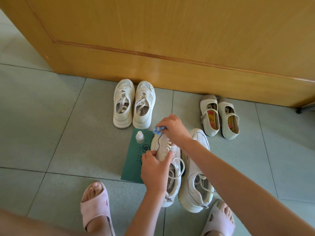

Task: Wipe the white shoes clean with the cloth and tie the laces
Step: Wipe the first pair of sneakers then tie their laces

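I wipe the toe of 1 white shoe [161, 144].
My left hand [156, 168] grips its side; my right hand [173, 128], at 12 o'clock, pinches the blue cloth [159, 129].

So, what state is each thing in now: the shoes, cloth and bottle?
Held shoe: laces untied, gripped by the left hand.
Second shoe: flat on the floor, laces untied.
Cloth: bunched, pinched by the right hand at the held shoe's toe.
Bottle: upright, cap on, on the green mat.
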{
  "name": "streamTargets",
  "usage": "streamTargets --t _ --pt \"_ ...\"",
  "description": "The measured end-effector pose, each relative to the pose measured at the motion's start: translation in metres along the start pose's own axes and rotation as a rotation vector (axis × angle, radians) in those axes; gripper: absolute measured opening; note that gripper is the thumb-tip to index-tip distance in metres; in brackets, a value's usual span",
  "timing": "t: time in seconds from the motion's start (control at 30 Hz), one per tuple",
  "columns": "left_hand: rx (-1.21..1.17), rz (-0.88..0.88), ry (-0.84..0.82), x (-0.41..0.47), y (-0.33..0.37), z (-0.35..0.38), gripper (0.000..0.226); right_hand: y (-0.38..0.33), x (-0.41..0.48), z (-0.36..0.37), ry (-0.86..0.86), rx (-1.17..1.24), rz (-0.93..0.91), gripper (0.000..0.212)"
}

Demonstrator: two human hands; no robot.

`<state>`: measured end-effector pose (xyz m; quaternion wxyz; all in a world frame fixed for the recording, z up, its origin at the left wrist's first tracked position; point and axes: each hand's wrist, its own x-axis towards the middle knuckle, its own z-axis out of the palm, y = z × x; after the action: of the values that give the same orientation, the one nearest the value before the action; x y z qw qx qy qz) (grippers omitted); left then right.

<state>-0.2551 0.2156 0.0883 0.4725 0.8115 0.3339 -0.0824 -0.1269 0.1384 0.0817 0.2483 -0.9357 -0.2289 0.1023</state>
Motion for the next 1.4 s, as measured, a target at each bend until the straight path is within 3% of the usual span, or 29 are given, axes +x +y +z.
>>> streamTargets --t 0.27,0.4,0.63,0.8,1.17,1.3,1.4 --pt "-0.039 0.018 -0.030 0.002 0.001 -0.006 0.057 0.016 -0.010 -0.003 0.282 0.357 0.499 0.021" --pt "-0.059 0.014 -0.044 0.002 -0.003 -0.008 0.055 0.019 -0.032 0.004 0.351 0.481 0.617 0.020" --pt "-0.094 0.003 -0.061 0.007 -0.010 -0.014 0.054 -0.001 -0.035 0.013 0.397 0.560 0.549 0.029" --pt "-0.162 -0.015 -0.091 0.010 -0.011 -0.021 0.047 -0.008 -0.048 0.009 0.356 0.464 0.444 0.030" --pt "-0.213 0.000 -0.155 0.015 -0.016 -0.032 0.030 -0.021 -0.072 -0.024 0.250 0.636 0.531 0.024" --pt "-0.200 0.003 -0.141 0.013 -0.013 -0.030 0.036 -0.021 -0.028 -0.027 0.370 0.460 0.400 0.026" --pt "-0.212 -0.004 -0.128 0.012 -0.011 -0.027 0.032 -0.015 -0.006 -0.006 0.248 0.218 0.373 0.024"
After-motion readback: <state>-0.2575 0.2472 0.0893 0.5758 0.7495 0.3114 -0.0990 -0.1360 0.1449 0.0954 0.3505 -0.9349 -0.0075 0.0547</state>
